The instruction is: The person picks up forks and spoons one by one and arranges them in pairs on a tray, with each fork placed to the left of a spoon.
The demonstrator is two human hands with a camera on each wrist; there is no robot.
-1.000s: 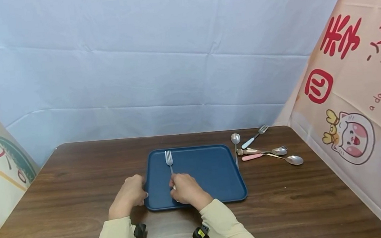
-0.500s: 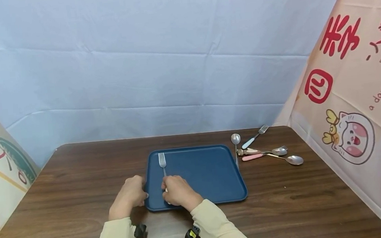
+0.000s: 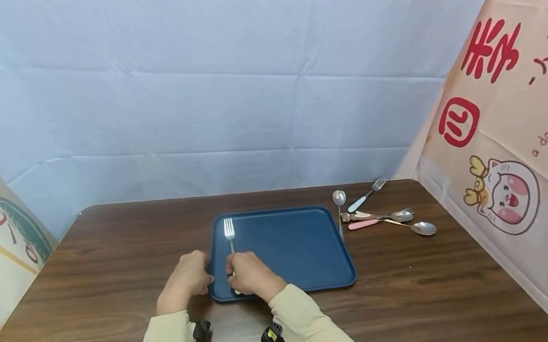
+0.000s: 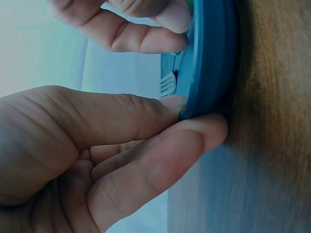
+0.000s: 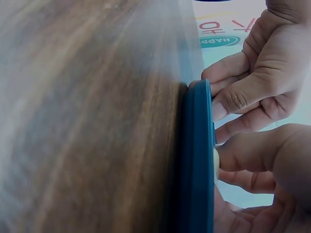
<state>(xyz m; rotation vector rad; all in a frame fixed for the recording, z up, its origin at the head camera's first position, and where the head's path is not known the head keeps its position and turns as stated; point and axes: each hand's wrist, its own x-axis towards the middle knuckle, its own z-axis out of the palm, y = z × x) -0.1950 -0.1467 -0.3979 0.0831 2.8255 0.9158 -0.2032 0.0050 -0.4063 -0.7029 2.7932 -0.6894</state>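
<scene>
A blue rectangular tray [image 3: 287,252] lies on the table. My left hand [image 3: 187,277] pinches the tray's left rim between thumb and fingers; the left wrist view shows the thumb on top of the rim [image 4: 201,73] and a finger under it. In the tray's left part lies a fork [image 3: 229,229], tines pointing away from me. My right hand [image 3: 251,275] grips its pale handle [image 5: 216,162] low over the tray, and the fingers hide most of that handle. The two hands are close together in the right wrist view.
Right of the tray lies loose cutlery: a long spoon [image 3: 338,198] by the tray's edge, a small fork with a pale blue handle [image 3: 357,205], a pink-handled piece [image 3: 363,224] and another spoon [image 3: 423,229]. A white cloth [image 3: 226,87] hangs behind the wooden table [image 3: 127,245].
My right hand has moved left with the fork, bringing it nearer the tray's left rim. My left hand has stayed on the rim, and the tray has not moved.
</scene>
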